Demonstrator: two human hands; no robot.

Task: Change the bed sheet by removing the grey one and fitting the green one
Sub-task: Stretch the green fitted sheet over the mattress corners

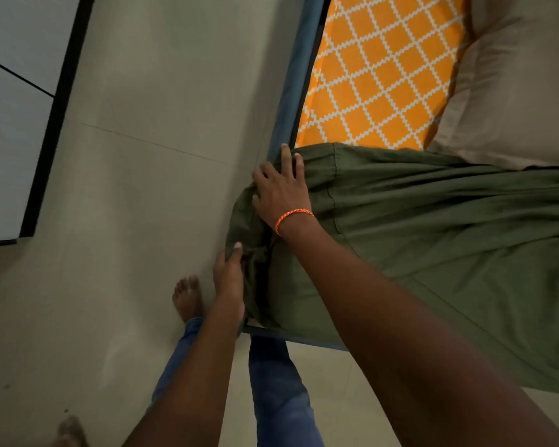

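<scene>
The green sheet (433, 240) lies across the near end of the bed, over an orange patterned mattress (378, 75). The right hand (281, 191) presses it at the corner, fingers spread; the left hand (229, 279) pinches the bunched edge below. A beige pillow (513, 91) rests beyond.

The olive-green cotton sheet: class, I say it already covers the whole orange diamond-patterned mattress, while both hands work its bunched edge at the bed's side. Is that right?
Not quite. The head view shows the olive-green cotton sheet covering only the near part; the orange diamond-patterned mattress lies bare beyond it. The left hand and right hand do work the bunched edge.
</scene>
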